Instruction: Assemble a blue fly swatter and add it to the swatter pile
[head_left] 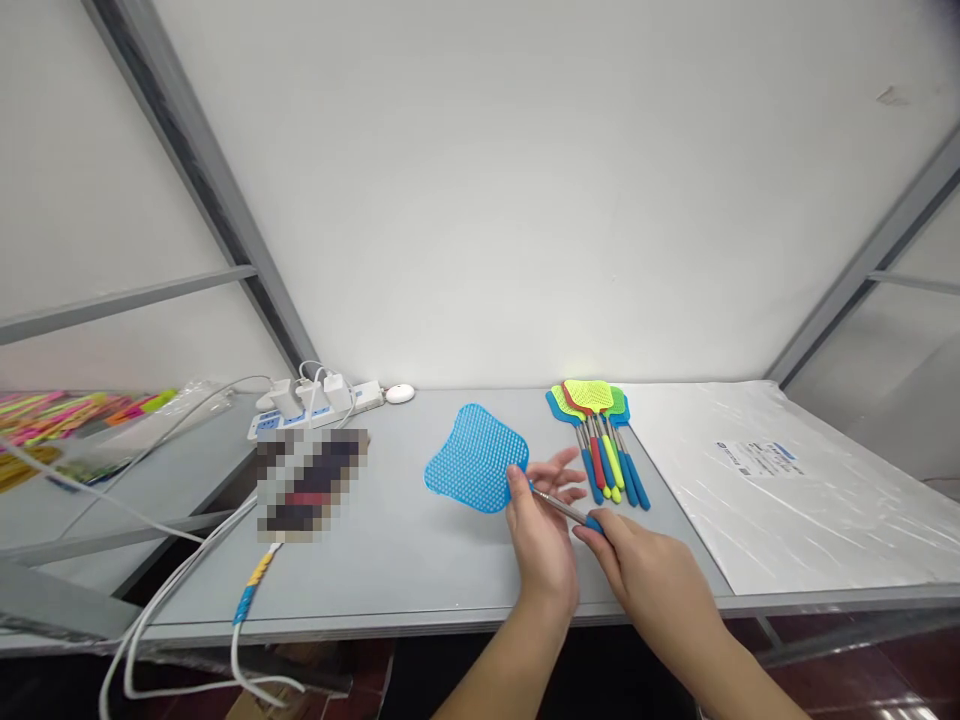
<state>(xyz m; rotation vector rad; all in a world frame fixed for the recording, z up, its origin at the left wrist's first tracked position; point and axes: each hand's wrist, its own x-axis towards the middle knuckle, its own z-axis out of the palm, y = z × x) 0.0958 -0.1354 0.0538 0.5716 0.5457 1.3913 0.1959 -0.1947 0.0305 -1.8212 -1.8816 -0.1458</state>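
Observation:
A blue fly swatter [480, 460] with a perforated head and a thin metal shaft is held above the table, its head pointing left. My left hand [546, 545] has its thumb against the base of the head, where the shaft joins; its other fingers extend loosely behind the shaft. My right hand [652, 570] is closed around the blue handle, most of which is hidden in the grip. Just beyond my hands, a group of fly swatters [589, 396] in yellow, blue, red and green lies with handles toward me.
A white plastic-wrapped package [750, 490] covers the table's right side. At left are a power strip [322, 415] with plugs, a white oval device [400, 393], a pixelated object [315, 485] and loose cables [180, 580]. Colourful items [67, 415] lie on the adjoining surface. Metal posts [217, 190] frame the table.

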